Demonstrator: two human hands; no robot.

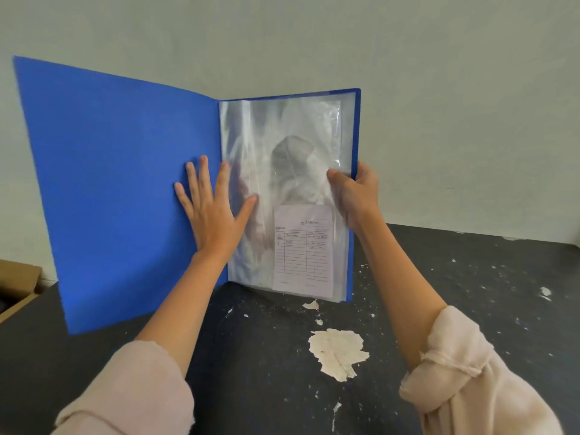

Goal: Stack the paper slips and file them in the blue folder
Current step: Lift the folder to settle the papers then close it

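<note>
The blue folder (119, 189) stands upright and open on the dark table, its bottom edge resting on the surface. Clear plastic sleeves (282, 146) fill its right half. A stack of ruled paper slips (303, 252) with handwriting sits inside the front sleeve, down at the bottom right. My left hand (210, 211) lies flat with fingers spread across the spine, touching the inside of the left cover and the sleeve's inner edge. My right hand (354, 196) grips the right edge of the sleeves and back cover, thumb in front.
The black table (470, 293) has chipped, flaking paint, with a large pale bare patch (337, 353) in front of the folder. A cardboard box (17, 287) sits at the left edge. A plain pale wall stands close behind the folder.
</note>
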